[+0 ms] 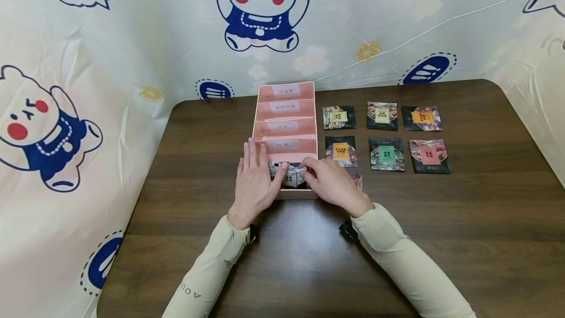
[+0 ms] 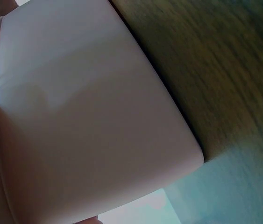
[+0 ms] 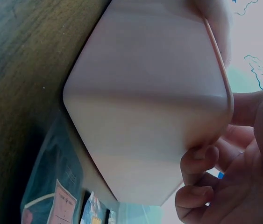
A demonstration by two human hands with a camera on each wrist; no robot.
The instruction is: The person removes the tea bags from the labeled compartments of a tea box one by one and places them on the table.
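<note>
A pink divided box (image 1: 296, 194) with labelled compartments stands on the table. In its front compartment sits a grey patterned tea sachet (image 1: 291, 178), tilted and partly covered by the hands. My left hand (image 1: 254, 180) rests along the box's left side with its fingers straight, thumb touching the sachet's left end. With curled fingers, my right hand (image 1: 332, 183) pinches the sachet's right end at the right rim. In the right wrist view, some of that hand's fingers (image 3: 199, 161) bend against the outside of the box wall. The left wrist view shows mostly the box's outer wall (image 2: 89, 116).
To the right of the box, tea sachets lie in two rows, among them a green-labelled one (image 1: 387, 154) and a pink-labelled one (image 1: 429, 156). Another sachet (image 1: 356, 179) is partly hidden behind my right hand. A printed cloth (image 1: 331, 23) hangs behind the wooden table (image 1: 198, 161).
</note>
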